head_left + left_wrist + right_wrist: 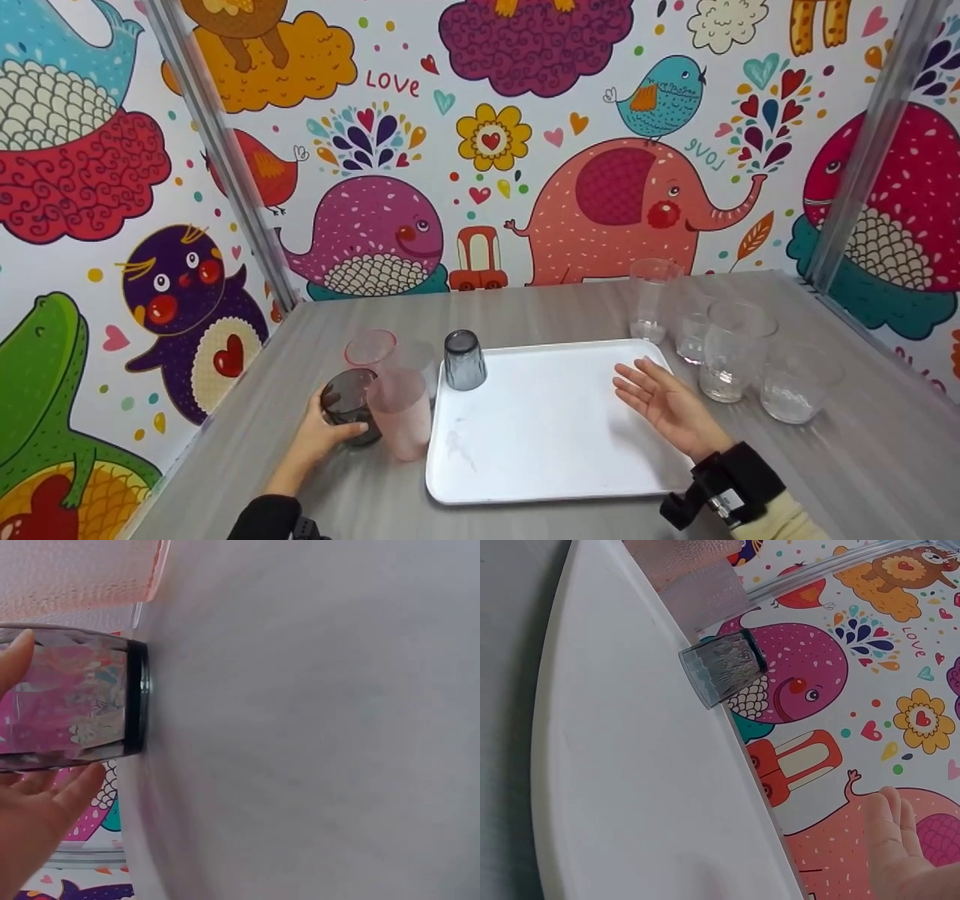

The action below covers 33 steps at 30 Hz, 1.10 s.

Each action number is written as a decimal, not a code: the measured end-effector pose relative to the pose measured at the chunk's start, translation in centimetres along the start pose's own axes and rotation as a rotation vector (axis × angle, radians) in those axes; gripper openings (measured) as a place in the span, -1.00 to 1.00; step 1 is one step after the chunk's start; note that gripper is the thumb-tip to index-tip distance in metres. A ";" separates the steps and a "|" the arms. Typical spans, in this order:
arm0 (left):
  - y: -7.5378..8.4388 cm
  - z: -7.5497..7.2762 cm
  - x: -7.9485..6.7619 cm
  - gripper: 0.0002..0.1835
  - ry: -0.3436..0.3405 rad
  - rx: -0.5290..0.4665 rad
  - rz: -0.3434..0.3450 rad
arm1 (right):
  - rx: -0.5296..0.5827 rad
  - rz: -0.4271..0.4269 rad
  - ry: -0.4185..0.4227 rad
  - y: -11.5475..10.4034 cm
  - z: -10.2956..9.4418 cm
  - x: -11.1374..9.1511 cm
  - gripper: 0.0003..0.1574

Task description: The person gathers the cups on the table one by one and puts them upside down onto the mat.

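Observation:
At the left of the table my left hand [311, 435] grips a dark grey tumbler [352, 405], its thumb on one side and fingers on the other. In the left wrist view the tumbler [75, 697] is upright, its dark base right at the tabletop. A white tray [555, 420] lies in the middle. On its back left corner stands a smaller grey glass [465, 364], mouth down; the right wrist view shows this glass [724, 667] too. My right hand [667, 409] hovers over the tray's right side, fingers extended, holding nothing.
Beside the dark tumbler stand a pink frosted cup [401, 416], a pink-rimmed cup [371, 349] and a clear one [420, 367]. Several clear glasses, among them a tall one [731, 352] and a wide one [795, 390], stand right of the tray. Patterned walls [487, 202] enclose the table.

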<state>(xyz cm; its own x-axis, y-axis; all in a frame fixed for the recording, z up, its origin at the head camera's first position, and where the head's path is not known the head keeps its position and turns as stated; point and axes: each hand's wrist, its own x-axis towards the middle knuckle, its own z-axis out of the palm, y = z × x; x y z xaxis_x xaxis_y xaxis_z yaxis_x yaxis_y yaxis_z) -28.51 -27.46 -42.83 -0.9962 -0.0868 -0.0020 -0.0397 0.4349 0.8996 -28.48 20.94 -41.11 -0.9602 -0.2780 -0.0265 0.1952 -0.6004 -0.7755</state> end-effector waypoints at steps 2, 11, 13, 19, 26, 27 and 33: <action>0.1 0.0 0.1 0.13 0.008 -0.003 -0.003 | 0.004 0.000 0.003 0.0 0.0 0.0 -0.67; 1.3 -1.8 0.0 0.06 -0.010 -0.014 0.005 | 0.068 -0.002 -0.033 0.0 -0.4 -0.3 -0.76; 1.9 -2.5 -0.1 0.06 -0.012 -0.016 -0.012 | 0.077 0.001 -0.037 -0.1 -0.5 -0.4 -0.77; 4.9 -4.6 0.2 0.15 0.011 -0.030 -0.060 | 0.139 -0.021 -0.041 -0.4 -0.8 -0.8 -0.79; 9.5 -4.1 0.9 0.11 0.087 -0.310 -0.033 | 0.217 -0.073 -0.139 -0.7 -1.3 -1.0 -0.64; 10.1 -3.6 1.0 0.07 0.102 -0.384 -0.020 | 0.215 -0.078 -0.138 -0.7 -1.3 -1.0 -0.63; 12.9 0.3 1.3 -0.26 0.137 -0.879 -0.001 | 0.171 -0.083 -0.055 -0.6 -0.9 -1.0 -0.71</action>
<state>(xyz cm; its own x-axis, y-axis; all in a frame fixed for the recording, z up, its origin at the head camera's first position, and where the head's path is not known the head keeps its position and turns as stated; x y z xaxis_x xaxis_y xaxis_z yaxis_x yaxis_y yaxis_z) -30.31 -21.68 -31.40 -0.9759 -0.2180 -0.0013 0.0894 -0.4056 0.9097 -27.84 22.25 -41.24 -0.9629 -0.2605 0.0711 0.1518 -0.7401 -0.6551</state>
